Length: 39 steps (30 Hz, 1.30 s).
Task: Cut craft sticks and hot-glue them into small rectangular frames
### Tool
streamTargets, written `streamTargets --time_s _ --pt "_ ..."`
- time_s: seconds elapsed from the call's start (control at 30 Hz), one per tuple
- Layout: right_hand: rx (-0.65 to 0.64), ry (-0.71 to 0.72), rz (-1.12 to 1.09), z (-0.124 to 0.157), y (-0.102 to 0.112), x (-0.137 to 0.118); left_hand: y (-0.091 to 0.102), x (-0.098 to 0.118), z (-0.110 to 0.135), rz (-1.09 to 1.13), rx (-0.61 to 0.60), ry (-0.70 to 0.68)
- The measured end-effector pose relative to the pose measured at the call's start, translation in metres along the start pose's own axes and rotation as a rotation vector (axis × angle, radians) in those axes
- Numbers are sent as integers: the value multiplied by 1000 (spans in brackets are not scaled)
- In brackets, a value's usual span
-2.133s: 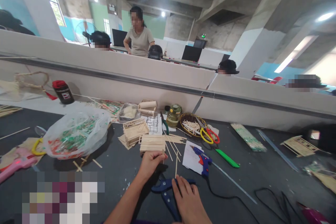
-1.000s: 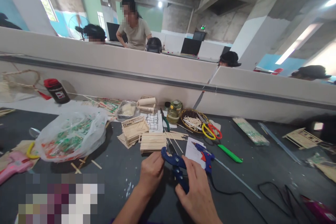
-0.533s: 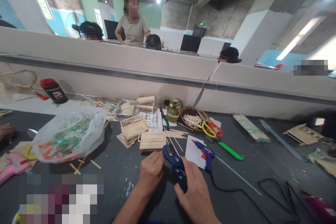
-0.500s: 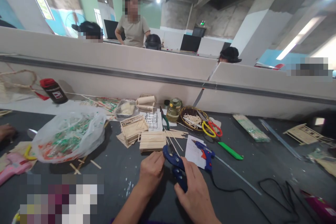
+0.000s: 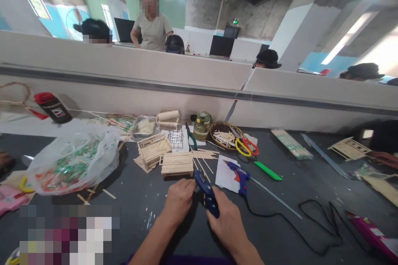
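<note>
My right hand (image 5: 226,217) is wrapped round the handles of a blue hand cutter (image 5: 205,190), which points away from me with its handles squeezed together. Close by on its left, my left hand (image 5: 178,201) has its fingers pinched beside the cutter's head; anything between the fingertips is hidden. Just beyond both hands stands a small stick-built piece (image 5: 177,163) with a slatted top. Thin wooden sticks (image 5: 203,161) lie between it and a white paper (image 5: 224,178). A blue glue gun (image 5: 241,175) with a clear glue stick rests on that paper.
A plastic bag (image 5: 77,165) of coloured scraps lies left. Toward the divider stand a stick box (image 5: 154,151), a green jar (image 5: 202,126) and a basket (image 5: 225,136) with scissors (image 5: 245,147). A green cutter knife (image 5: 268,170) and a black cord (image 5: 280,214) lie right. Several people are beyond the divider.
The cutter's handles have come together in my right hand; they were spread before. My left hand stays beside the cutter's head. The whole view has shifted slightly.
</note>
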State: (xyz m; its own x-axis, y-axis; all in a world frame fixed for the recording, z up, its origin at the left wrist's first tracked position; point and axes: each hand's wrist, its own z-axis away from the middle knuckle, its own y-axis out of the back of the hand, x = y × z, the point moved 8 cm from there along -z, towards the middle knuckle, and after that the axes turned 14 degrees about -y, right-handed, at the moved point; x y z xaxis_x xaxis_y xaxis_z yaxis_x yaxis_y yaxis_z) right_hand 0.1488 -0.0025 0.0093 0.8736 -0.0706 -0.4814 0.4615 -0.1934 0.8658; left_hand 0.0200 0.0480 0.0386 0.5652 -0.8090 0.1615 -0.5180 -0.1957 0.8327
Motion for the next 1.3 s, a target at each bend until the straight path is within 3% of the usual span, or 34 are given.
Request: streamTargets --time_s 0.23,0.53,0.8,0.9,1.07,1.17,1.3 --pt "-70 -55 -30 -1 -18 15 -26 -8 3 33 -171 28" --pt "-188 -26 -109 -10 -16 9 -29 -14 6 74 -252 103" --pt "-182 -6 18 -8 -35 27 -40 -23 11 128 -332 185" --pt "-166 -13 3 -6 -26 23 -33 -35 14 199 -264 248" --pt "-135 41 37 3 -6 9 -11 -61 21 400 52 412" --pt "-140 94 145 12 -10 5 -7 -70 24 599 208 517" --pt "-170 128 180 19 -18 0 -13 -71 24 836 273 620"
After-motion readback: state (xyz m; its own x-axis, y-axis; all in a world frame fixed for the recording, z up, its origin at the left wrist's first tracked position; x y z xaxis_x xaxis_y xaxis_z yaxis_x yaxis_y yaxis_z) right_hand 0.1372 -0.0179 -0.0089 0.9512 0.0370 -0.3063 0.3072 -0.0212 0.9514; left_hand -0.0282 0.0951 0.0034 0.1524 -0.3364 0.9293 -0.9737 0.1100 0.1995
